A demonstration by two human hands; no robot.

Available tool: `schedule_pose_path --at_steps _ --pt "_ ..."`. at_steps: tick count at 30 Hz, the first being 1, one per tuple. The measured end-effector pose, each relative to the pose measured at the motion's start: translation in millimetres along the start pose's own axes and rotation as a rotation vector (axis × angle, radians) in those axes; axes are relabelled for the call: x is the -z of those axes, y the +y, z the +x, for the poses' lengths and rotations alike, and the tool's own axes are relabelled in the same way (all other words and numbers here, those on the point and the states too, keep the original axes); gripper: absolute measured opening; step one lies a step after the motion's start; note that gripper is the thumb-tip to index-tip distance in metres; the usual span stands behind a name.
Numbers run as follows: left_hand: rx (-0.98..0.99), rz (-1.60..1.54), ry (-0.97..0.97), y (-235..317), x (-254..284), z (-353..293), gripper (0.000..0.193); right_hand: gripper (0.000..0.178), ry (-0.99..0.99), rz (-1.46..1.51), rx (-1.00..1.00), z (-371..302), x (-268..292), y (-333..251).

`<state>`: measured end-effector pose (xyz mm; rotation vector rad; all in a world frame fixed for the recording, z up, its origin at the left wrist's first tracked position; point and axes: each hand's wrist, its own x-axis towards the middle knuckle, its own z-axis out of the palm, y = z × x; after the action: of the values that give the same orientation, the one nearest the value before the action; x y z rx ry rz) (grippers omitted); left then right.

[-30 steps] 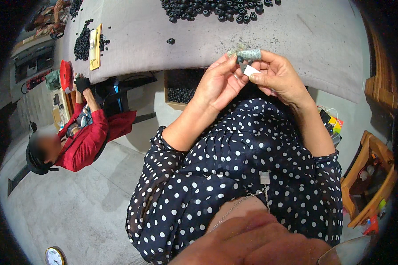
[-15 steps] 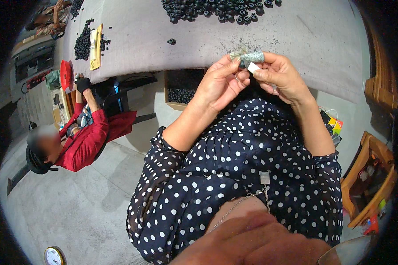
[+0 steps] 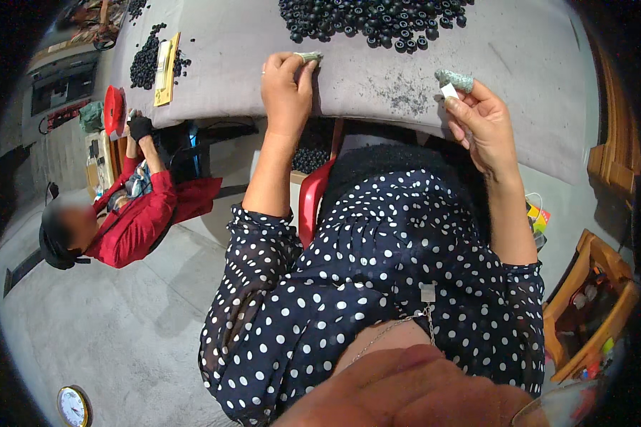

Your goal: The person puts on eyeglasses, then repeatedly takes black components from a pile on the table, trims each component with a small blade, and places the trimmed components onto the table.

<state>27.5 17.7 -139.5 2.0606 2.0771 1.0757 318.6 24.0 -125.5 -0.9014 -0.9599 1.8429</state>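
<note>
My left hand [image 3: 287,92] is over the table, thumb and fingers pinched. A greenish wrap [image 3: 309,56] covers one fingertip, and whatever the pinch holds is hidden. To the right, my right hand [image 3: 483,122] is raised at the table's front edge, apart from the left. Between its thumb and fingers sits a small white flat piece [image 3: 449,91]; its kind is unclear. A speckled grey-green wrap [image 3: 454,80] covers its index finger. Beyond both hands lies a large heap of small round black parts [image 3: 377,20], several showing ring-shaped ends.
Black crumbs [image 3: 406,95] are scattered on the grey-covered table [image 3: 228,71]. Far left are a smaller pile of black parts [image 3: 147,65] and a yellow-and-white strip [image 3: 166,70]. Below the edge stands a box of black parts [image 3: 310,159]. A person in red [image 3: 139,224] sits at left.
My hands, together before, have separated: the left reached forward and left to where a lone black part lay, now covered. The right moved right, keeping the white piece.
</note>
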Motion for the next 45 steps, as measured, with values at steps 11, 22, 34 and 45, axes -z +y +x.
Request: schedule_pose_path --at_steps 11,22,34,45 --pt "-0.153 -0.168 -0.059 41 -46 40 0.014 0.023 0.005 0.007 -0.02 3 1 7" --pt "-0.194 -0.131 -0.044 36 -56 41 0.014 0.022 -0.033 -0.072 -0.003 2 1 5" --pt "-0.175 -0.101 -0.113 37 -43 30 0.013 0.019 -0.028 -0.096 -0.001 1 -1 4" --pt "-0.236 -0.082 -0.158 45 -46 31 0.021 0.018 -0.03 -0.071 -0.008 1 0 5"
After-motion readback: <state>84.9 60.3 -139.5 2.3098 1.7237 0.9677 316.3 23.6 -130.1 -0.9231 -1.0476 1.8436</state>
